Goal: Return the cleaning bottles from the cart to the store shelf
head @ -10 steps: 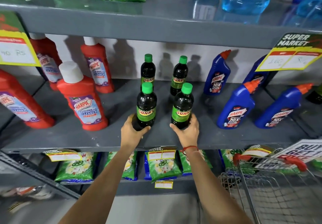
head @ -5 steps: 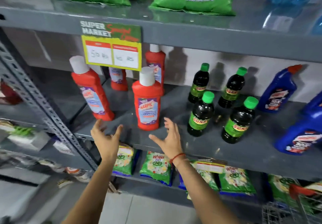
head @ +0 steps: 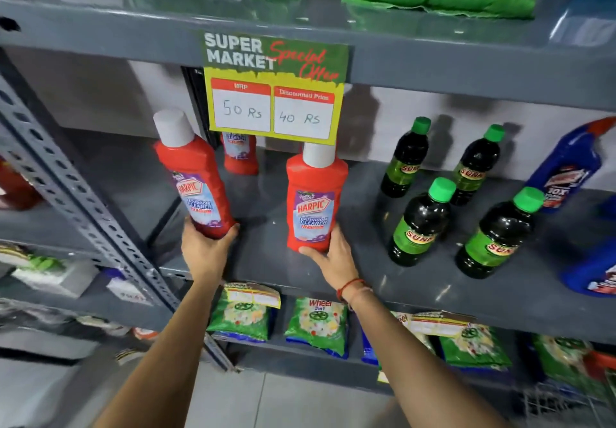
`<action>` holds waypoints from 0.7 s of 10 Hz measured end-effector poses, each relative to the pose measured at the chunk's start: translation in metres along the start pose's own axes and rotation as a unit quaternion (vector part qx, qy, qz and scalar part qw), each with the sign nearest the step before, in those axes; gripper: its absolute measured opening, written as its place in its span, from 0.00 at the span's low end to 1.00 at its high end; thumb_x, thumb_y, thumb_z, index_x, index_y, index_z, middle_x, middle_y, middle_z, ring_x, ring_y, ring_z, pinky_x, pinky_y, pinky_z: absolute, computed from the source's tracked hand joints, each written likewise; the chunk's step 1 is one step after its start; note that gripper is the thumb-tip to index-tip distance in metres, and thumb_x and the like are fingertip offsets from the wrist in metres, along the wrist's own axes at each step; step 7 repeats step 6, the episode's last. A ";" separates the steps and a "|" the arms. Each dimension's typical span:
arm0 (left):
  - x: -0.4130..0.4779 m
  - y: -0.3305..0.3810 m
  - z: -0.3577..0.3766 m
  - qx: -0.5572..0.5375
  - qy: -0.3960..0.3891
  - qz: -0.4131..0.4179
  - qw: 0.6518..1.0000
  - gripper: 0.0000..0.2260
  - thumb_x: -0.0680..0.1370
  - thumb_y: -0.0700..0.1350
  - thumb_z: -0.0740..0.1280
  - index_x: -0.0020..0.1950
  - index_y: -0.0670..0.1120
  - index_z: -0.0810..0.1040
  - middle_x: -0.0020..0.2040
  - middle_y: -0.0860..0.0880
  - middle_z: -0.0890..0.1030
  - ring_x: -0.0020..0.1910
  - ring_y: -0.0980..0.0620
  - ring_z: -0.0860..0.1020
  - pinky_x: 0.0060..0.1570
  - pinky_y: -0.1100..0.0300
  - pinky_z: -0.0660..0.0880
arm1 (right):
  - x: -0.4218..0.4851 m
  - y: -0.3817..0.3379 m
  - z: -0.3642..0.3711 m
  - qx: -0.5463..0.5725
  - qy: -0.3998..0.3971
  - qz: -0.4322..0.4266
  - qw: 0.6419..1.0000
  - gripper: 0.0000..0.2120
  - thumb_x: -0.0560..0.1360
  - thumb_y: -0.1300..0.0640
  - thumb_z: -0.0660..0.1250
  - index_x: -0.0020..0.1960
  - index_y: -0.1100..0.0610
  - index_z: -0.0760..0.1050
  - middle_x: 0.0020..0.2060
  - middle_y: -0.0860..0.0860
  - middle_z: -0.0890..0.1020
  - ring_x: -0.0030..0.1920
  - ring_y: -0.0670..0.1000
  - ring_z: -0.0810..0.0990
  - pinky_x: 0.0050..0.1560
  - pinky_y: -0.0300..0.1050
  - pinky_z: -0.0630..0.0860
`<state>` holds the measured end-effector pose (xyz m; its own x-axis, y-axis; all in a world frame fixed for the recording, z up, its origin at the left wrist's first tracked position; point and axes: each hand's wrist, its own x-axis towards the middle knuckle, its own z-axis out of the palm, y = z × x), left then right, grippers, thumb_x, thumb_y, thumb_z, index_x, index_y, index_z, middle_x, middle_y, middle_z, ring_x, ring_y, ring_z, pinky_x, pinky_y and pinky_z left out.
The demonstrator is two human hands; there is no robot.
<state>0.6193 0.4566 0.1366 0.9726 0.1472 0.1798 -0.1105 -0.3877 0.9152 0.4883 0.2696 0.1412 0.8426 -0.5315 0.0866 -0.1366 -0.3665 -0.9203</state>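
Two red Harpic bottles with white caps stand at the front of the grey middle shelf (head: 266, 261). My left hand (head: 206, 247) grips the base of the left red bottle (head: 193, 177), which leans to the left. Around the base of the upright right red bottle (head: 315, 201) closes my right hand (head: 333, 254). A third red bottle (head: 240, 154) stands behind, half hidden by the price sign. Several dark bottles with green caps (head: 420, 221) stand to the right on the same shelf.
A yellow-green price sign (head: 273, 94) hangs from the shelf above. Blue Harpic bottles (head: 566, 167) stand at the far right. A perforated metal upright (head: 76, 201) slants down on the left. Green detergent packs (head: 316, 324) fill the lower shelf. The cart's wire corner (head: 566, 404) shows bottom right.
One second ago my hands held two dark green-capped bottles on the shelf. They let go, moved left with fingers spread, and now grip the two red bottles.
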 end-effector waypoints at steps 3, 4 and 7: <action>-0.001 0.003 -0.004 0.009 -0.019 0.001 1.000 0.35 0.61 0.55 0.77 0.63 0.45 0.69 0.59 0.43 0.79 0.57 0.44 0.78 0.57 0.48 0.75 | 0.003 0.003 -0.001 0.012 -0.016 0.009 1.000 0.27 0.68 0.55 0.74 0.61 0.58 0.65 0.59 0.57 0.77 0.54 0.48 0.75 0.54 0.41 0.72; -0.005 0.010 -0.007 0.010 -0.026 -0.001 1.000 0.36 0.61 0.54 0.78 0.64 0.45 0.68 0.60 0.43 0.78 0.58 0.44 0.77 0.58 0.49 0.74 | 0.001 -0.003 -0.005 0.007 -0.022 0.020 1.000 0.28 0.67 0.55 0.74 0.61 0.57 0.65 0.59 0.57 0.78 0.55 0.51 0.77 0.55 0.42 0.73; -0.023 0.015 -0.015 0.023 -0.035 -0.008 0.999 0.36 0.64 0.49 0.77 0.67 0.41 0.64 0.63 0.38 0.72 0.64 0.41 0.70 0.64 0.44 0.69 | -0.016 -0.008 -0.024 0.041 0.000 0.017 0.999 0.29 0.65 0.58 0.76 0.62 0.58 0.68 0.59 0.56 0.78 0.56 0.50 0.77 0.59 0.45 0.74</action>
